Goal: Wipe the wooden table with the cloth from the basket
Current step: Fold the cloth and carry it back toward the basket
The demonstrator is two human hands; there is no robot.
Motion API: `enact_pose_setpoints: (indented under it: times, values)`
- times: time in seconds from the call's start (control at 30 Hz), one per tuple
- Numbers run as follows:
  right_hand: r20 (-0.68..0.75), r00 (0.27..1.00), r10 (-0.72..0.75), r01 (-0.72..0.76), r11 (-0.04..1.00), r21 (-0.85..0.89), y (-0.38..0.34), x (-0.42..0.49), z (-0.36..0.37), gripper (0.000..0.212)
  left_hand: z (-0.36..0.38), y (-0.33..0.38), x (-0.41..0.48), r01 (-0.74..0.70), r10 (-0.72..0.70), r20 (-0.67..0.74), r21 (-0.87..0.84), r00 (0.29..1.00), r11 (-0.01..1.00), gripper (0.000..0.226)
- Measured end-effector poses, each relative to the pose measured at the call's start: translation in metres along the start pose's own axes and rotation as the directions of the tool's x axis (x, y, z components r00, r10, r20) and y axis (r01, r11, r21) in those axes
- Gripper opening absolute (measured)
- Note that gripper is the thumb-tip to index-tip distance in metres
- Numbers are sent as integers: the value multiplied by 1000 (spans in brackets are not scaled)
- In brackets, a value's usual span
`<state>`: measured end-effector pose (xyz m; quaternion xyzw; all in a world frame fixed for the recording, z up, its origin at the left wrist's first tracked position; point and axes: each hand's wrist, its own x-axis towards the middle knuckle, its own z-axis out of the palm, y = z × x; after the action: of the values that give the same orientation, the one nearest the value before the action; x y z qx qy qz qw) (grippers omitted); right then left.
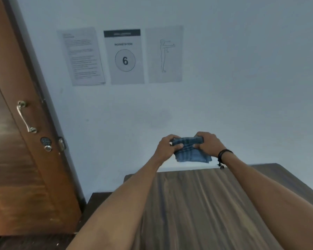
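Observation:
A blue checked cloth (192, 154), folded into a small wad, is held up in the air above the far edge of the wooden table (192, 204). My left hand (165, 147) grips its left end, thumb on the front. My right hand (207, 144) grips its right end, and a black band sits on that wrist. The lower part of the cloth hangs free between both hands. No basket is in view.
A white wall (242, 87) stands right behind the table, with three paper sheets (125, 55) taped on it. A brown wooden door (16, 159) with a metal handle (24, 117) is at the left. Dark floor shows between door and table.

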<state>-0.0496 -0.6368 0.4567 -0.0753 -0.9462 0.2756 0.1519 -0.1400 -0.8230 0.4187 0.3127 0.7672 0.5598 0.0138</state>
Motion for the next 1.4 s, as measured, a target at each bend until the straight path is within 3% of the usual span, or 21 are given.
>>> enact_pose_setpoints:
  times: [0.1,0.3,0.47,0.6,0.67,0.73,0.8,0.9,1.0,1.23,1.4]
  values:
    - [-103,994,-29,39,994,105,10,17,-52,12,7,45,32,0,7,42,-152,999,988,38]
    - [-176,983,-47,83,975,208,38,30,-106,18,48,101,72,-5,3,-11,-175,1000,985,17]
    - [8,1000,-10,8,991,137,63,26,-133,41,90,127,83,-123,126,26,-102,992,987,19]
    - [87,996,34,-57,959,276,89,20,-154,21,117,147,96,-168,183,78,-171,980,971,23]
    - [75,995,70,-95,895,436,103,12,-164,20,129,155,102,-60,112,137,-338,984,939,41]
    - [59,991,117,-129,797,590,117,4,-176,25,140,157,111,94,49,287,-466,957,880,51]
    - [37,987,154,-141,742,656,132,-2,-189,27,156,155,121,156,32,387,-444,921,882,46]
    - [-33,974,225,-137,697,703,153,-14,-209,29,190,156,128,222,-33,366,-488,930,844,30]
    - [-103,937,333,-139,628,766,176,-30,-224,34,232,165,124,317,-99,365,-606,926,730,21]
    - [-38,904,426,-159,417,895,242,-71,-258,39,332,198,114,515,-214,470,-754,857,407,19]
    - [-180,849,497,-124,519,846,302,-91,-299,47,396,215,110,577,-258,525,-643,811,503,47]
